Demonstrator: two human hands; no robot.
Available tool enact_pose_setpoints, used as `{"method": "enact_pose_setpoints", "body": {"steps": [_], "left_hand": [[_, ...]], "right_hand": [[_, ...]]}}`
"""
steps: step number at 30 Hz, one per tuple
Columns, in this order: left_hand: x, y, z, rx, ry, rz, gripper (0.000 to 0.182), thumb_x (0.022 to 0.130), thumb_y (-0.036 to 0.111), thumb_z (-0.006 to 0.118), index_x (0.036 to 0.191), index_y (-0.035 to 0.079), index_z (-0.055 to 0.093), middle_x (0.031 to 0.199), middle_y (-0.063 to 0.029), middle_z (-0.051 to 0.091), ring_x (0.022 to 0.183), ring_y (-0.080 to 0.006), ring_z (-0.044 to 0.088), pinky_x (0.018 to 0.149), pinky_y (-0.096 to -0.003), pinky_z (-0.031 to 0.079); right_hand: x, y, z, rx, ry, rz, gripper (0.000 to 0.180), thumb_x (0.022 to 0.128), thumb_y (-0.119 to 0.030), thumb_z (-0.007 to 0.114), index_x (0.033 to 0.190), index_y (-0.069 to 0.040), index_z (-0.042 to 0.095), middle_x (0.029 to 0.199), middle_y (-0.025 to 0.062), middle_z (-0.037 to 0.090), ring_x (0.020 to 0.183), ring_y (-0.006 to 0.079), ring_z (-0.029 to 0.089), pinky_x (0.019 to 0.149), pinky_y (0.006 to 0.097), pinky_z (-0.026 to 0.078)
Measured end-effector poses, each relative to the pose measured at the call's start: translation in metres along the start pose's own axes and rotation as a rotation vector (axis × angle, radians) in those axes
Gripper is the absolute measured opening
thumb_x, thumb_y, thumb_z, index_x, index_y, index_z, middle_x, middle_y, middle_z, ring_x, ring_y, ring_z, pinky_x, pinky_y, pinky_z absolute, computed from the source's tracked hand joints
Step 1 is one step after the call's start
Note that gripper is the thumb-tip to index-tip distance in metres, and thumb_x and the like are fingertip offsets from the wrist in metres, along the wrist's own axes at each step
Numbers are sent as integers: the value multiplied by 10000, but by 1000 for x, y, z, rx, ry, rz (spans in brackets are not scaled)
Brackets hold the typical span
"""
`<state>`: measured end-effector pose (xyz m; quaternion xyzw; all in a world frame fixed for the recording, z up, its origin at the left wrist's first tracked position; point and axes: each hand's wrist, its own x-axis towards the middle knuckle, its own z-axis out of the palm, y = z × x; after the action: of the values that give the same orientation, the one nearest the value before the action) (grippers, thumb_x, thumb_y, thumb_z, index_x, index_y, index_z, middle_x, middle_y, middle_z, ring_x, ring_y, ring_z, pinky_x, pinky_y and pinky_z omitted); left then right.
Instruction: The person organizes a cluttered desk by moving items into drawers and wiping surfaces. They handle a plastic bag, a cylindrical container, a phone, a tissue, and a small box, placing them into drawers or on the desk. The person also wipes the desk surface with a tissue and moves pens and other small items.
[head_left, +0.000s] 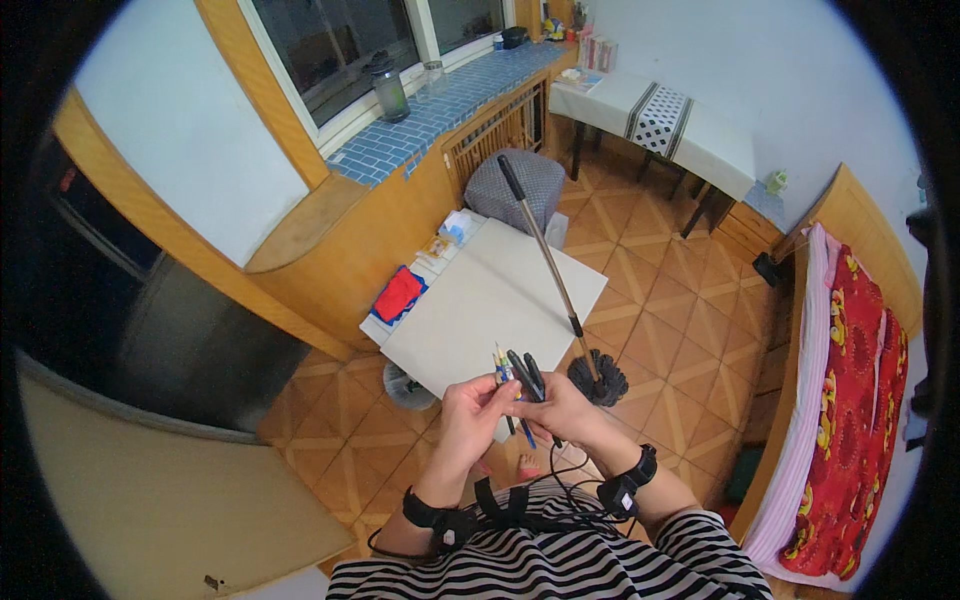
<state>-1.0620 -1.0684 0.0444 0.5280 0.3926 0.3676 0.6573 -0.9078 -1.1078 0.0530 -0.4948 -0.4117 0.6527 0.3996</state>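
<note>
My left hand grips a few slim pencils, their sharpened tips pointing up and away from me. Beside it, and touching it, my right hand holds several black pens. The lower ends of the bundle, one of them blue, stick out below my fingers. Both hands are close together in front of my body, over the near edge of a white tabletop. The fingers partly hide how the pens and pencils are divided between the hands. Black straps with small devices circle both wrists, and black cables hang from them.
A mop with a dark head stands upright beyond my right hand. A red cloth lies at the table's left edge. Behind the table is a covered grey stool. A bed with a red blanket is at the right.
</note>
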Motion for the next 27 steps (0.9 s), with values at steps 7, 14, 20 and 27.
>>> {"method": "enact_pose_setpoints", "body": {"steps": [7,14,20,27], "left_hand": [[14,12,-29,-435,239,82,195,1016,236,419,1023,51,479,746,17,486,662,-70,500,589,-200,402],[15,10,-39,-166,-24,-223,248,973,258,531,1041,23,571,649,71,416,527,-11,362,460,-182,315],[39,1,-60,259,-407,-80,187,829,162,717,871,-15,677,756,-1,650,627,-53,544,552,-222,454],[51,-26,-91,250,-624,-232,224,856,228,697,808,10,681,626,5,604,569,-60,535,533,-231,436]], "right_hand": [[-1,4,-4,317,20,-29,259,875,-85,640,1102,-23,532,788,8,537,483,34,394,434,177,291],[8,22,1,532,-232,108,229,914,-263,630,977,-58,549,607,-48,417,457,36,334,404,196,229],[23,32,43,218,-112,170,513,894,-294,660,1289,-86,408,595,-51,424,475,50,395,431,202,314],[16,52,89,-37,186,251,394,903,-298,643,1160,-47,482,670,-19,515,552,60,492,463,224,384]]}}
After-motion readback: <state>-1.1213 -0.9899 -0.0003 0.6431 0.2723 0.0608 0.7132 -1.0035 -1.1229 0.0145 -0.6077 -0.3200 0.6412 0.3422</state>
